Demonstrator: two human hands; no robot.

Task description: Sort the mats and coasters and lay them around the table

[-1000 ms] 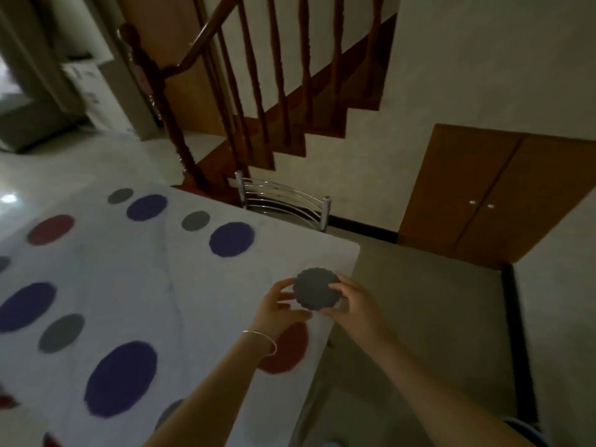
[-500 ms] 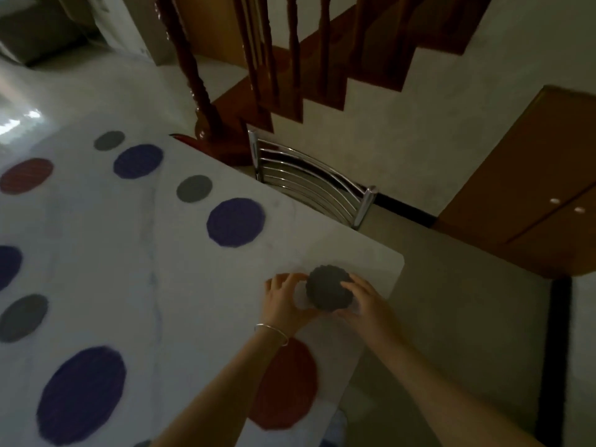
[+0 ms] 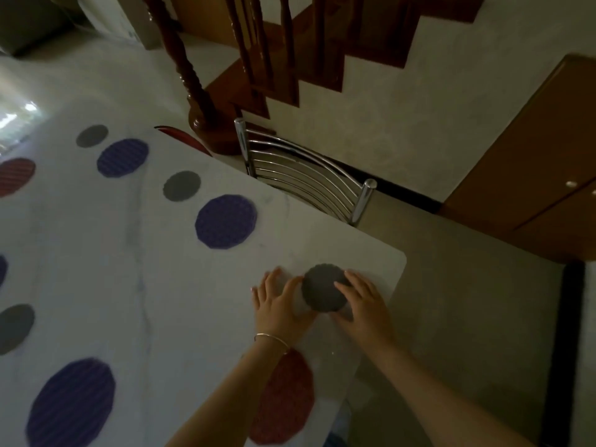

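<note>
Coaster (image 3: 324,287) lies between flat left hand (image 3: 278,300) and right hand (image 3: 362,301).

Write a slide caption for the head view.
Both hands, left and right, set a grey coaster near the white table's corner.

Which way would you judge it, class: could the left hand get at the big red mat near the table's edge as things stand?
Probably yes. The red mat lies flat just behind the left hand, partly under that forearm, with nothing on it. The hand is busy at the grey coaster, though.
</note>
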